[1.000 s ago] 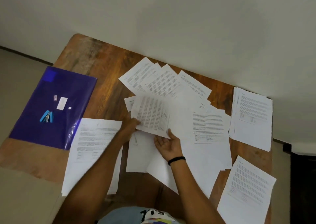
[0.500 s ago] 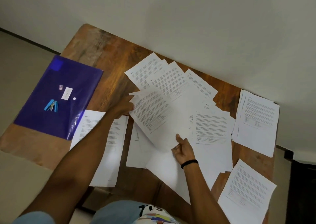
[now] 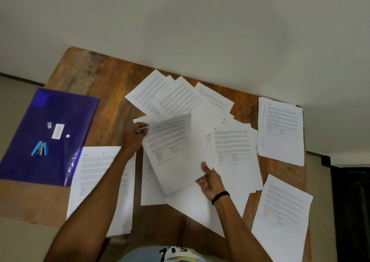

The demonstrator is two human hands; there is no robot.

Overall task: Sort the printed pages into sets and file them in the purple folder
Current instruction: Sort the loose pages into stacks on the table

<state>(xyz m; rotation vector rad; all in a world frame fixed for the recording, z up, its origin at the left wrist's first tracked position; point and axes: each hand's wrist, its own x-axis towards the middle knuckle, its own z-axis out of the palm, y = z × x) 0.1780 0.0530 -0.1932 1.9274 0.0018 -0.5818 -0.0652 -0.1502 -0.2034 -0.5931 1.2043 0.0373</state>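
Sheet (image 3: pixel 174 153) lifted, left fingers (image 3: pixel 141 130) and right fingers (image 3: pixel 205 166) pinching it above loose pages (image 3: pixel 236 147) (purple folder (image 3: pixel 30 161) aside).

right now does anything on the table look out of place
The middle pages lie fanned and overlapping at odd angles, unlike the neater stack at the right edge. A blue stapler sits on the purple folder, probably in the way of filing.
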